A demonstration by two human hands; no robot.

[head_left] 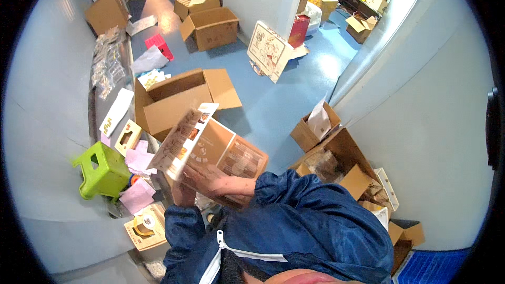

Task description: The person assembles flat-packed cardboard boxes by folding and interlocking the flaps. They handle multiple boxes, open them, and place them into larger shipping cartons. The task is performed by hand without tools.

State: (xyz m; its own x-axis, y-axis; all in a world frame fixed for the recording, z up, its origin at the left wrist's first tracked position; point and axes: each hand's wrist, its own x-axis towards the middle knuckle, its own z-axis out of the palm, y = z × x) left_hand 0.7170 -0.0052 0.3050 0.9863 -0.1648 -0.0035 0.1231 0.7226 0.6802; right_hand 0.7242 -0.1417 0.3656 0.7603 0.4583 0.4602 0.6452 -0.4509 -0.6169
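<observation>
Two bare hands, the left hand (183, 194) and the right hand (211, 181), are at a brown printed cardboard carton (220, 147), which is tilted up just in front of the person's body. The right hand lies against its printed face; the left hand is at its lower left edge. Whether the fingers of either hand close on it I cannot tell, since they are blurred or partly hidden. A white flap edge (190, 143) with small pictures crosses the carton just beyond the grip.

Near the grip, to its left, are loose pale pink paper sheets (138, 195), with a bright green plastic stool (109, 172) past them. Nearer the body on that side sits a pale flat box with a yellow curved shape (146, 227). To the right of the grip is a large open brown cardboard box (344, 146).

Just beyond the carton is an open plain brown cardboard box (181, 106), one flap spread rightward. Farther beyond the grip, a white panel with a line drawing (270, 50) leans on the blue floor (252, 92); ahead, well apart, stands another open tan cardboard box (215, 30).
</observation>
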